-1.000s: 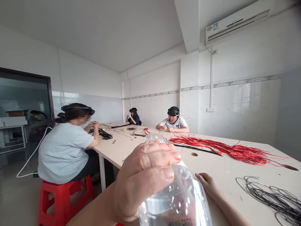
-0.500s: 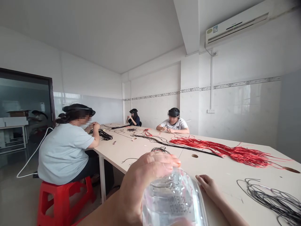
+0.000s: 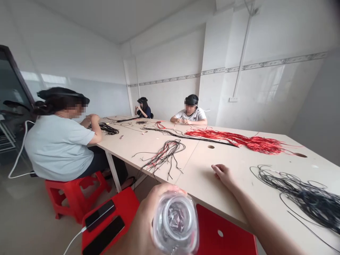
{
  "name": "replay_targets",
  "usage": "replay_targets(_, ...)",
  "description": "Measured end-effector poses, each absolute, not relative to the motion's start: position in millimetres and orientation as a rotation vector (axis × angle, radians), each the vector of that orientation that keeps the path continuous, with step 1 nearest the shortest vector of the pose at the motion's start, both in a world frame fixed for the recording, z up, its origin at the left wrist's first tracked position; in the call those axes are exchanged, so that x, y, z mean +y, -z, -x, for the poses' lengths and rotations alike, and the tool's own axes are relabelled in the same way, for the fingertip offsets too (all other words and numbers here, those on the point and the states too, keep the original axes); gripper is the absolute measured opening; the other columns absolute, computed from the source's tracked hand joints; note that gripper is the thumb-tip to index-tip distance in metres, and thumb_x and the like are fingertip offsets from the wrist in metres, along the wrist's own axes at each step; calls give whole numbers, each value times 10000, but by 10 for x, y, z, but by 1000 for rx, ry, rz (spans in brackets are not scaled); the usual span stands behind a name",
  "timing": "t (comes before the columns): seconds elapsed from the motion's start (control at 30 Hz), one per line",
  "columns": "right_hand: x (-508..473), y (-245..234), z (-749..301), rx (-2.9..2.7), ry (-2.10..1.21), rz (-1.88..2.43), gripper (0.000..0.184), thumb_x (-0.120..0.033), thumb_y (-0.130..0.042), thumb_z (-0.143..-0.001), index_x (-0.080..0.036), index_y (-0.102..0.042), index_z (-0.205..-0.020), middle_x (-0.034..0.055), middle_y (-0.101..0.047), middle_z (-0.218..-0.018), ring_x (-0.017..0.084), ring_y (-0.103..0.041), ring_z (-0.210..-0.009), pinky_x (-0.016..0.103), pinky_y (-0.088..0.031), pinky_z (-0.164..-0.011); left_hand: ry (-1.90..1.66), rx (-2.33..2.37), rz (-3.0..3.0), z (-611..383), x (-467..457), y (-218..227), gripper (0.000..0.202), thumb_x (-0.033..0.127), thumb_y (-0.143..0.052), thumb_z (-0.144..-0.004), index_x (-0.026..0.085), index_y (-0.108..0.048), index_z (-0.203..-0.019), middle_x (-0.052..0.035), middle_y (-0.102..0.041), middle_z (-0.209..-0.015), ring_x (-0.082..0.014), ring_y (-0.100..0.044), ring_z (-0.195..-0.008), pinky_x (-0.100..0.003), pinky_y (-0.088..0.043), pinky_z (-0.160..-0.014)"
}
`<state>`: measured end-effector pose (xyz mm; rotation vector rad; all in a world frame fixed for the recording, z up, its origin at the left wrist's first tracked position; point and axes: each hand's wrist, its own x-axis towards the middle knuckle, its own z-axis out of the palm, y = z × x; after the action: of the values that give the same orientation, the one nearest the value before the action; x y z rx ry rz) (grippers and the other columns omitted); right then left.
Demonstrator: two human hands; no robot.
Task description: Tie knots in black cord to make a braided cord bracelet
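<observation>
The bare right forearm runs in from four o'clock, narrowing to a slim right hand with tapered fingers and short nails. At about seven o'clock, the left hand looks broad and rounded.
</observation>
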<state>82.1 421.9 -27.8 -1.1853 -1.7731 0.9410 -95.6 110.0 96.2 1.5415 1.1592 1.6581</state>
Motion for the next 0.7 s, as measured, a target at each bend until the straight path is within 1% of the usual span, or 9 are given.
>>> replay_targets(0.03,4211,267,-828,-1768,-941,1189,444,-588,-512,-731,-168,-612,-835,0,-577,-552,177,-560,-539,298,-428,-567,-1658,1137,-1500,934,1051,-975,791,338,-866,-401,279,-555,-1126,-85,-637,-1098,-316,-607,-1020,-355,-557,-774)
replay_targets(0.1,4194,244,-839,-1759,-939,1196,429,-576,-521,-730,-169,-616,-826,0,-577,-551,172,-553,-536,292,-423,-559,-1650,1111,-1452,916,995,-1011,767,349,-862,-422,272,-554,-1121,-83,-632,-1089,-317,-596,-1037,-342,-555,-759)
replay_targets(0.2,4170,216,-855,-1750,-946,1202,413,-566,-532,-729,-171,-616,-818,6,-585,-559,169,-554,-542,288,-425,-554,-1616,1092,-1489,936,999,-1032,753,348,-862,-421,245,-557,-1102,-89,-640,-1038,-303,-630,-940,-321,-559,-688)
replay_targets(0.3,4161,206,-869,-1744,-958,1213,409,-568,-536,-733,-176,-613,-823,11,-593,-576,169,-561,-556,290,-436,-570,-1584,1063,-1575,967,1026,-1009,820,318,-866,-421,269,-500,-1154,-56,-651,-912,-276,-649,-838,-326,-555,-657)
replay_targets(0.4,4169,217,-879,-1739,-968,1230,424,-581,-539,-734,-176,-610,-838,19,-598,-592,172,-566,-571,294,-441,-583,-1572,1084,-1615,971,1025,-992,839,296,-860,-445,285,-457,-1181,-27,-635,-814,-263,-647,-795,-334,-550,-654)
replay_targets(0.53,4186,242,-884,-1732,-974,1239,446,-595,-542,-733,-171,-611,-852,29,-610,-611,179,-581,-594,300,-451,-602,-1603,1087,-1637,963,1040,-1018,760,341,-831,-499,292,-467,-1165,-35,-627,-881,-240,-626,-800,-337,-541,-665)
replay_targets(0.6,4195,249,-886,-1732,-970,1243,444,-598,-543,-733,-174,-613,-845,25,-608,-606,180,-581,-594,303,-450,-609,-1618,1086,-1649,966,1076,-1042,744,357,-826,-505,265,-478,-1156,-53,-622,-922,-236,-613,-812,-348,-535,-695)
replay_targets(0.7,4204,255,-890,-1734,-967,1244,443,-603,-540,-734,-177,-610,-836,22,-603,-602,186,-583,-598,307,-448,-611,-1609,1061,-1654,970,1137,-1072,740,323,-834,-491,218,-485,-1135,-60,-616,-880,-212,-604,-751,-342,-530,-685)
